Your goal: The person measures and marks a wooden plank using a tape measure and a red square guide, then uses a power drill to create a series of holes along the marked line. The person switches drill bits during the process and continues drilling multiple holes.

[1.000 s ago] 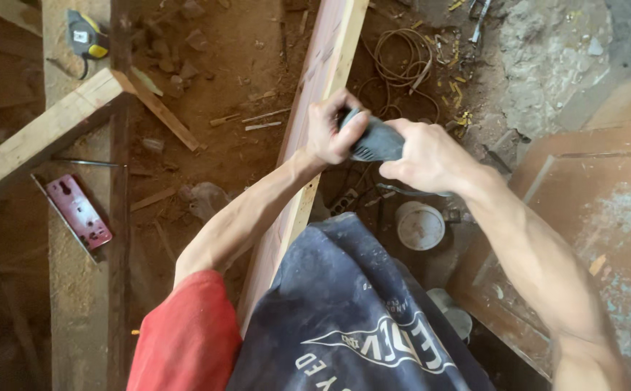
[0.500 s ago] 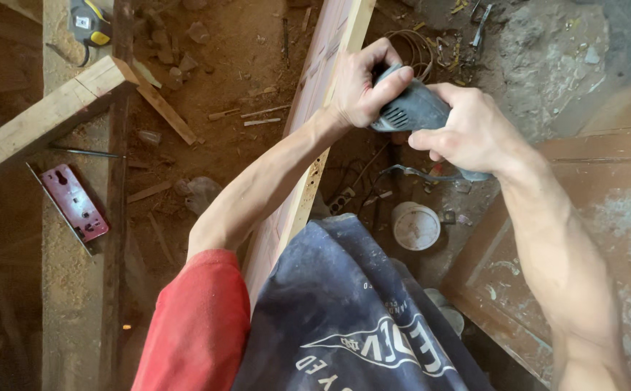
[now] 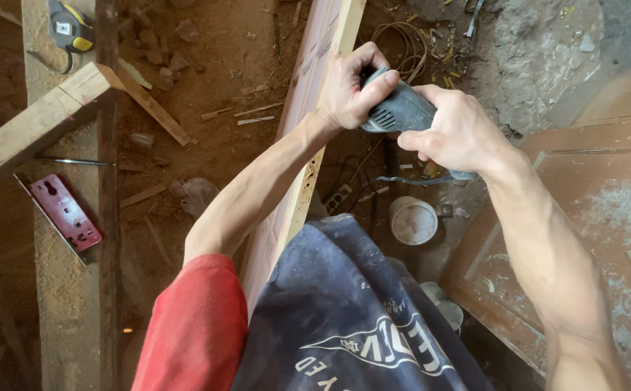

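A grey hand-held power tool sits against the edge of a long upright wooden board that runs from my body up to the top of the view. My left hand grips the tool's front end, right at the board's edge. My right hand is wrapped around the tool's rear body. A cable hangs below the tool. The working face of the tool is hidden by my hands.
A pale timber beam juts in from the left over a dusty plank. A red metal plate, a tape measure, a white round lid, a coil of wire and a brown door panel lie around.
Both hands carried the tool up along the board's edge, away from my body, then drew back slightly in the last half second.
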